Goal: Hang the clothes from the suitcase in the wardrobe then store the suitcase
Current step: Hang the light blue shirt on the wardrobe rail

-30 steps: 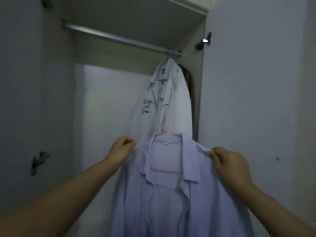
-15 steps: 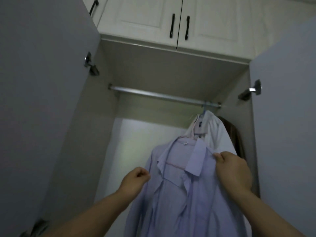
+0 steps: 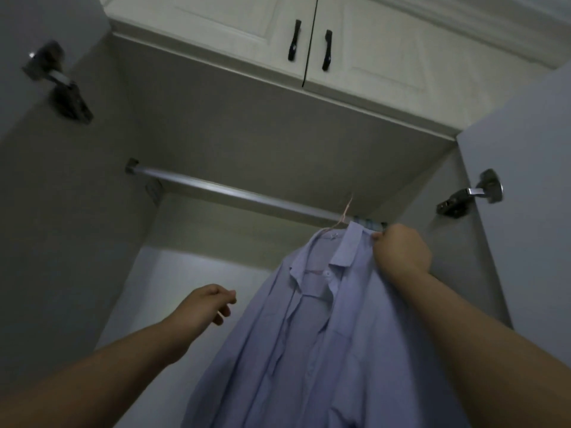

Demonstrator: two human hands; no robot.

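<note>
Lilac shirt held up at the wardrobe rail, right hand gripping its shoulder.

I see my right hand (image 3: 401,251) clamped on the lilac shirt (image 3: 309,335) at the collar and shoulder, right up by the rail (image 3: 234,193) near its right end. The pink hanger (image 3: 346,211) pokes up across the rail; whether it is hooked on, I cannot tell. My left hand (image 3: 205,304) is clear of the fabric, fingers loosely curled, holding nothing. Both wardrobe doors stand open.
</note>
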